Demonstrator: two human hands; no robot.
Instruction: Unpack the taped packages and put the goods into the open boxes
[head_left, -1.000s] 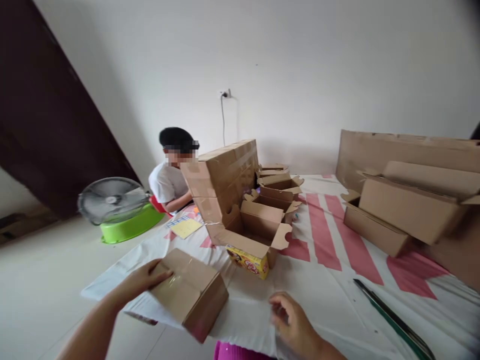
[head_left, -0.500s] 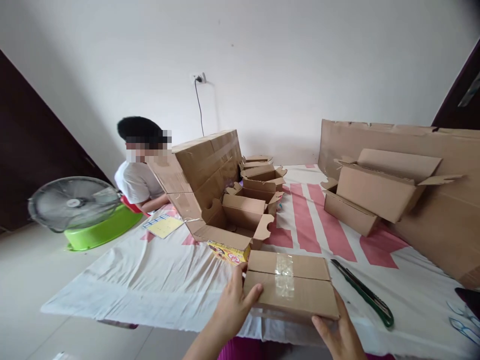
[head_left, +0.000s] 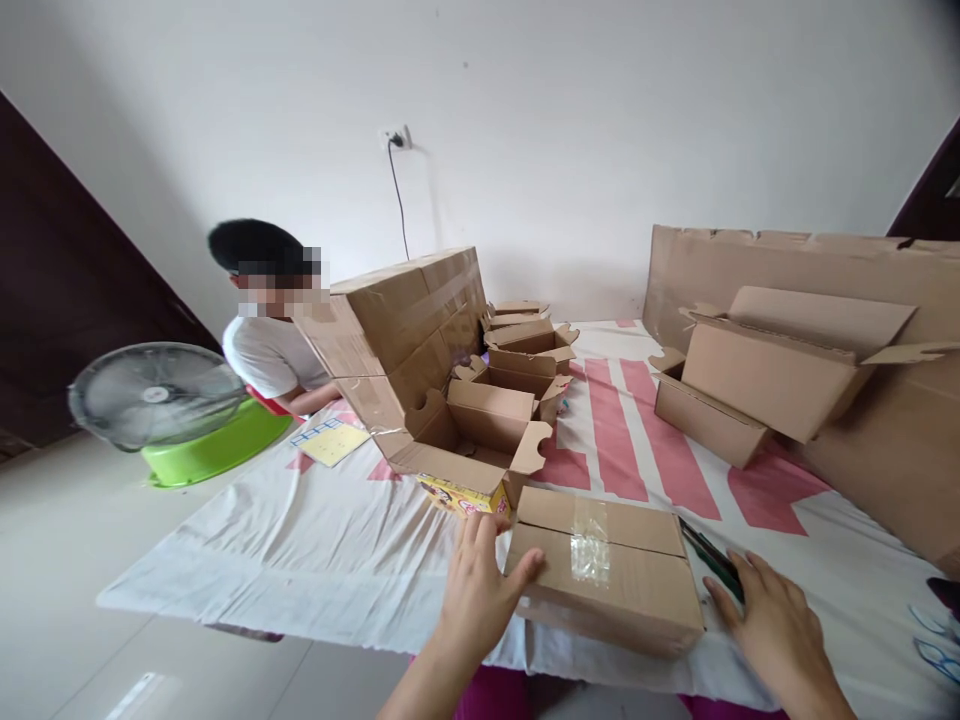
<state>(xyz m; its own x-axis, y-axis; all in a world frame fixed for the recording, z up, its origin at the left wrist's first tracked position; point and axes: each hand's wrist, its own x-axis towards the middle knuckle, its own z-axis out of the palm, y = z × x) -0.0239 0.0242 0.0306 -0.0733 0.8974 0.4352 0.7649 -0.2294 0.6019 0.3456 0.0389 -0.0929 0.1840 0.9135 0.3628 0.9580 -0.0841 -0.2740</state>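
One sealed box (head_left: 607, 575) of plain brown cardboard was laid flat on the table (head_left: 300, 560). Its two top flaps were closed along a centre seam and bridged by a short strip of clear tape. Its left end was clasped by the left hand (head_left: 480, 590), with the thumb laid over the top corner. Just right of the box, the right hand (head_left: 780, 620) was spread open and empty, its fingertips at a green cutter (head_left: 712, 560). Just behind the box, an open carton (head_left: 472, 445) was seen.
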